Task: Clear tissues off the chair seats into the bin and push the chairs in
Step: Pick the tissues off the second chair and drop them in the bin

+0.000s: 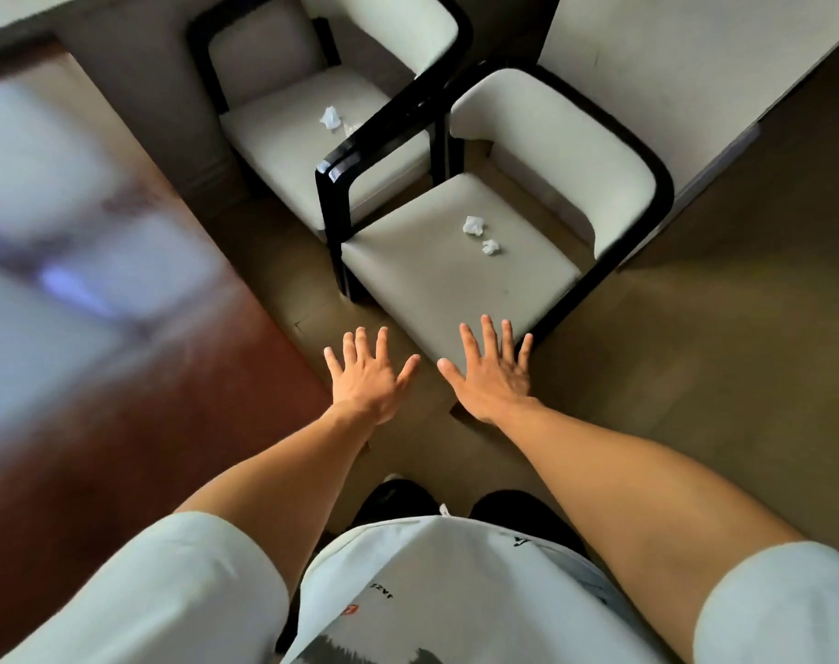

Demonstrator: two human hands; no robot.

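Observation:
Two black-framed armchairs with pale cushions stand pulled out from the table. On the near chair's seat (436, 280) lie two crumpled white tissues, one larger (473, 226) and one smaller (490, 247). The far chair's seat (283, 131) holds a crumpled tissue (330, 118) and a smaller scrap (349, 128) beside the armrest. My left hand (367, 376) is spread flat in the air in front of the near chair's corner. My right hand (494, 373) is spread over the seat's front corner. Both hands hold nothing. No bin is in view.
A glossy reddish-brown table (120, 352) fills the left side, blurred with reflections. A pale wall panel (671, 79) stands behind the near chair at the right. Brown floor (719, 376) stretches to the right. My feet are at the bottom centre.

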